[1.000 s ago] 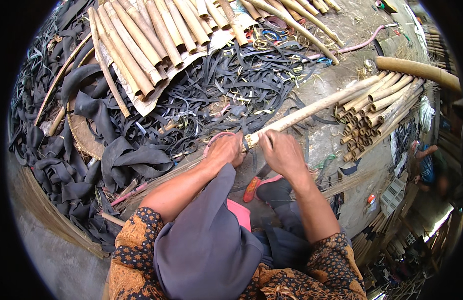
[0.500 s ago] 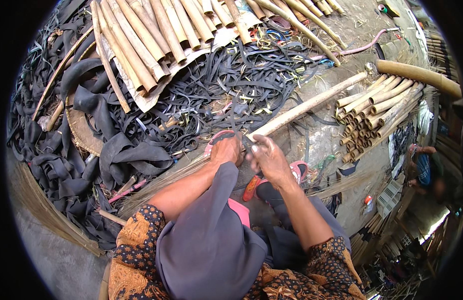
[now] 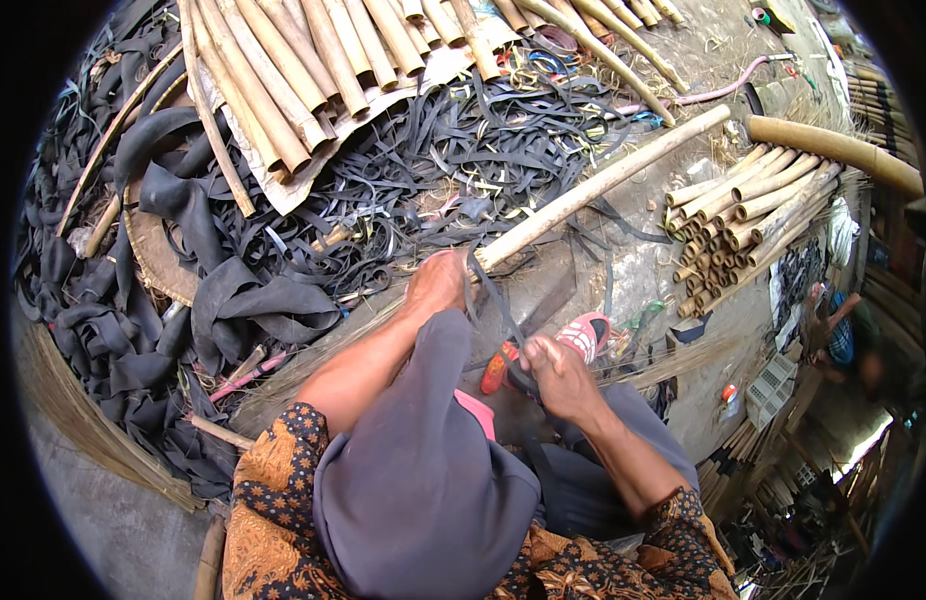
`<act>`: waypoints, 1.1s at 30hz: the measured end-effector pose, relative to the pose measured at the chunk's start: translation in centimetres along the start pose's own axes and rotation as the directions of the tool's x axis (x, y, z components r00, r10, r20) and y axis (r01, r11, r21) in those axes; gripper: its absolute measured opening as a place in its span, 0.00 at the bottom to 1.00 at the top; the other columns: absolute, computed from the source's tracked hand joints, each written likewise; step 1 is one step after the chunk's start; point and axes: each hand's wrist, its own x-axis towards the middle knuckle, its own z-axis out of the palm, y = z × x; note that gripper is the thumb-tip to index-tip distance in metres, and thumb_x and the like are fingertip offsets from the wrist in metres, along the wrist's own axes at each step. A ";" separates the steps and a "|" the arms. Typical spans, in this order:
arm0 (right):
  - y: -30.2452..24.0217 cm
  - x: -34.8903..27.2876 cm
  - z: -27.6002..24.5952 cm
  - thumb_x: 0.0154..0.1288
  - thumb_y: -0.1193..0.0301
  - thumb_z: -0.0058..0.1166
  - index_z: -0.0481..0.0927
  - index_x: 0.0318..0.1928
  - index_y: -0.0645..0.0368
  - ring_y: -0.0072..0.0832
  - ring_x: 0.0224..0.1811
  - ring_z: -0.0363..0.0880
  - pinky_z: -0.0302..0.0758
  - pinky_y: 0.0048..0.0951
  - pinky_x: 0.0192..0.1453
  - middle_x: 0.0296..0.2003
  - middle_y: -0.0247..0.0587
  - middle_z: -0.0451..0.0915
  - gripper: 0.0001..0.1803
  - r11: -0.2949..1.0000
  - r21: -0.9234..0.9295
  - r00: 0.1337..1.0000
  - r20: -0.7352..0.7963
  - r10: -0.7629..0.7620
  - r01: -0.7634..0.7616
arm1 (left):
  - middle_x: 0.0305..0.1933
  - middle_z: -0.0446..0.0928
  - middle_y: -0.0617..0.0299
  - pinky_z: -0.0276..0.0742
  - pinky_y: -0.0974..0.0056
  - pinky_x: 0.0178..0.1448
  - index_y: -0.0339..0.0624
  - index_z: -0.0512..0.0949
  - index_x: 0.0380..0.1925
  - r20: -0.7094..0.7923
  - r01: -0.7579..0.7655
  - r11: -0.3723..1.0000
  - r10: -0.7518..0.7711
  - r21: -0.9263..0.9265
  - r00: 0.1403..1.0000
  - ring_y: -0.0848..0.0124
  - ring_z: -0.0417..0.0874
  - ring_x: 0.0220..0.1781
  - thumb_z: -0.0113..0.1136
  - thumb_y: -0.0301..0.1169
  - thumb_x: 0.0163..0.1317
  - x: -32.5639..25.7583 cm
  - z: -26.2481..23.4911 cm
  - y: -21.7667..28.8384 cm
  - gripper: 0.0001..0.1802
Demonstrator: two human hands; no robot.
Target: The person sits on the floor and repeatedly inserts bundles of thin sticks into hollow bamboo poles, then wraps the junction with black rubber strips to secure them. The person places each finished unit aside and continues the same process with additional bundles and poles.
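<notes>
My left hand (image 3: 440, 283) is closed at the near end of a long pale bamboo pole (image 3: 603, 187), which slants up and away to the right. Thin dry fibres (image 3: 313, 365) stretch toward the lower left beneath my left forearm; how they meet the pole is hidden. From the pole's end by my left fingers, a black rubber strip (image 3: 503, 312) runs to my right hand (image 3: 560, 375). That hand is a fist with the strip in it, above my right knee and near a pink sandal (image 3: 586, 335).
Tangled black rubber strips (image 3: 403, 165) and wider rubber sheets (image 3: 248, 310) cover the ground ahead and left. Bamboo poles (image 3: 273, 75) lie on a pale sheet at the far side. Stacked bamboo tubes (image 3: 753, 205) are on the right, near a grey crate (image 3: 773, 390) and another person (image 3: 848, 335).
My right hand has pulled away from my left, down and to the right, and the rubber strip now spans between them. My left hand and the pole's near end have shifted slightly left.
</notes>
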 end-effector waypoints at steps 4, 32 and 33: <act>5.7 -1.1 1.0 0.84 0.59 0.35 0.74 0.38 0.60 0.53 0.36 0.81 0.76 0.46 0.43 0.31 0.51 0.80 0.21 0.992 -0.078 0.994 -0.046 -0.103 0.099 | 0.38 0.86 0.45 0.81 0.50 0.48 0.40 0.85 0.41 0.113 -0.005 0.956 0.040 -0.295 0.993 0.46 0.88 0.44 0.71 0.32 0.53 -1.3 -2.6 0.8 0.15; -4.4 14.5 0.0 0.74 0.53 0.56 0.88 0.46 0.58 0.49 0.48 0.87 0.80 0.49 0.55 0.38 0.57 0.88 0.21 0.886 -0.437 0.984 -0.154 0.094 -0.153 | 0.34 0.85 0.42 0.83 0.41 0.46 0.41 0.78 0.49 0.012 -0.175 0.974 0.175 0.142 0.984 0.41 0.87 0.39 0.63 0.34 0.60 0.6 2.6 -2.4 0.18; -4.3 15.1 0.1 0.74 0.53 0.57 0.87 0.47 0.57 0.49 0.46 0.87 0.80 0.48 0.54 0.37 0.55 0.88 0.20 0.948 -0.298 0.990 -0.110 0.083 -0.112 | 0.34 0.85 0.42 0.83 0.41 0.45 0.42 0.77 0.48 -0.020 -0.196 0.970 0.201 0.143 0.979 0.42 0.88 0.38 0.62 0.36 0.61 0.4 3.1 -3.0 0.17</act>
